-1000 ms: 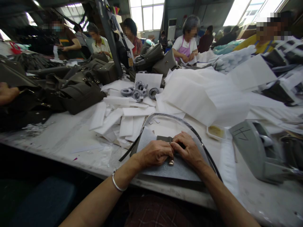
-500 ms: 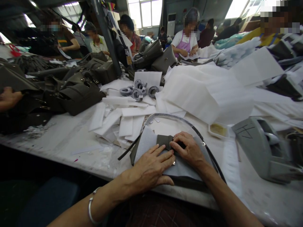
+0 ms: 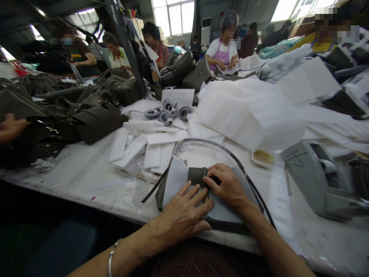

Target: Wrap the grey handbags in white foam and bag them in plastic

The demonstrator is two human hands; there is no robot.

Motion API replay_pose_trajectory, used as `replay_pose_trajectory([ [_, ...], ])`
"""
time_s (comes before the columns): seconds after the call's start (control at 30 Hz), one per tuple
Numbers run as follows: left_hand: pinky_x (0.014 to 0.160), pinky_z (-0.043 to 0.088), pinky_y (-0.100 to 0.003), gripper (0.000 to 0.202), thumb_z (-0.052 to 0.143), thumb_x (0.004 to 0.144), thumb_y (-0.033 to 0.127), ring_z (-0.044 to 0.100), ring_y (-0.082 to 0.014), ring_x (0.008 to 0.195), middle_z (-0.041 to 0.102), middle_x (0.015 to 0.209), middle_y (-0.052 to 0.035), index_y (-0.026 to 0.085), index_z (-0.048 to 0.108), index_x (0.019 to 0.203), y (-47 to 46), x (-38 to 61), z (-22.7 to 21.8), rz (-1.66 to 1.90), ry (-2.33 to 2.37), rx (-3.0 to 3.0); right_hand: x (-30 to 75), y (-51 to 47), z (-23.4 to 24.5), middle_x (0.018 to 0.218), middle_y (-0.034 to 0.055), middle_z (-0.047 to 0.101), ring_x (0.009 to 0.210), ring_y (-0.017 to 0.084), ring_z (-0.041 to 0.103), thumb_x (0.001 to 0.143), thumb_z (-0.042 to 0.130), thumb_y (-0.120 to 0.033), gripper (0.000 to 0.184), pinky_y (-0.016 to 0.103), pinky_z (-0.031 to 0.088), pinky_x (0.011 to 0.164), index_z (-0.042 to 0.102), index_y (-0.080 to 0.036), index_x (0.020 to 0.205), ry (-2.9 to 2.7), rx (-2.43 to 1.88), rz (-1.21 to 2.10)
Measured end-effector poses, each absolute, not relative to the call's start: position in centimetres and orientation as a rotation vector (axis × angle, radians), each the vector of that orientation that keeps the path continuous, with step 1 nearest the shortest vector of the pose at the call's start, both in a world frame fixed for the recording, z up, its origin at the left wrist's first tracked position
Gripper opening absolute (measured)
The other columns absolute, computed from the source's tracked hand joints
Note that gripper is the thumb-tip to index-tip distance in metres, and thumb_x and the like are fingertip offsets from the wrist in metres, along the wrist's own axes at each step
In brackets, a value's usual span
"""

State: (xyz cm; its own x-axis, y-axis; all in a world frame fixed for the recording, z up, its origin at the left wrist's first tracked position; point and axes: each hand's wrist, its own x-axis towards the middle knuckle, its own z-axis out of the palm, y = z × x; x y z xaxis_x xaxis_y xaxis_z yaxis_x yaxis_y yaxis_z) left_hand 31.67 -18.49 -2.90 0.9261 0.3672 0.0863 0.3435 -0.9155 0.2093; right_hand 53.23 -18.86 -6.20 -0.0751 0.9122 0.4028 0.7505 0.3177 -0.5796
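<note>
In front of me on the table lies a dark olive handbag [image 3: 160, 195], its front covered by thin white wrapping sheet [image 3: 174, 179]. A wide olive strap tab [image 3: 196, 175] runs over the sheet at the middle. My left hand [image 3: 186, 209] rests flat on the sheet with its fingers spread, their tips by the tab and a small metal clasp [image 3: 205, 197]. The fingers of my right hand [image 3: 226, 182] are curled and pinch the tab's right edge; its fingertips are partly hidden. The bag's handle [image 3: 201, 142], wrapped in clear film, arches behind both hands.
White foam pieces [image 3: 152, 154] and wrapped rings [image 3: 165, 111] lie beyond the bag. To the right are a yellowish dish [image 3: 263, 157] and a grey tape dispenser [image 3: 311, 177]. Olive bags [image 3: 95, 115] are heaped at left, where another person's hand [image 3: 13, 127] reaches in. Co-workers sit behind.
My left fingers have shifted slightly across the clasp, and my right hand stays at the tab. The whole view has moved a little.
</note>
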Motion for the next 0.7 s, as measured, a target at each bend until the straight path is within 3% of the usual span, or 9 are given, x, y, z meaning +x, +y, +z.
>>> replay_pose_trajectory([
  [0.23,0.116,0.031,-0.051,0.049,0.053,0.096,0.052,0.046,-0.0283,0.137,0.050,0.147,-0.0100,0.027,0.051,0.138,-17.2,31.5,-3.4,0.195,0.472,2.788,53.5,-18.9,-6.0,0.089,0.0038,0.068,0.090,0.022,0.061,0.092,0.060,-0.032,0.013,0.041,0.044,0.088,0.064,-0.024,0.082,-1.835,-1.449,0.282],
  [0.4,0.119,0.027,-0.047,0.043,0.051,0.099,0.044,0.049,-0.0233,0.134,0.055,0.142,-0.0085,0.023,0.052,0.136,-17.6,30.6,-4.5,0.382,0.446,2.707,53.7,-19.8,-4.2,0.090,0.0016,0.070,0.089,0.019,0.064,0.094,0.060,-0.030,0.012,0.037,0.045,0.086,0.069,-0.025,0.090,-1.970,-1.323,0.514],
  [0.57,0.116,0.032,-0.041,0.039,0.055,0.098,0.037,0.054,-0.0217,0.128,0.061,0.134,-0.0080,0.020,0.053,0.133,-18.3,30.2,-4.8,0.520,0.441,2.726,54.0,-20.6,-3.0,0.094,-0.0004,0.071,0.095,0.019,0.064,0.091,0.066,-0.034,0.009,0.039,0.043,0.095,0.071,-0.028,0.097,-2.136,-1.254,0.755],
  [0.7,0.112,0.037,-0.041,0.037,0.060,0.095,0.037,0.058,-0.0226,0.120,0.062,0.129,-0.0075,0.020,0.055,0.128,-18.3,30.4,-4.4,0.456,0.435,2.784,53.8,-20.9,-3.5,0.095,0.0006,0.071,0.096,0.019,0.064,0.090,0.067,-0.032,0.010,0.038,0.046,0.092,0.074,-0.029,0.098,-2.156,-1.300,0.679],
])
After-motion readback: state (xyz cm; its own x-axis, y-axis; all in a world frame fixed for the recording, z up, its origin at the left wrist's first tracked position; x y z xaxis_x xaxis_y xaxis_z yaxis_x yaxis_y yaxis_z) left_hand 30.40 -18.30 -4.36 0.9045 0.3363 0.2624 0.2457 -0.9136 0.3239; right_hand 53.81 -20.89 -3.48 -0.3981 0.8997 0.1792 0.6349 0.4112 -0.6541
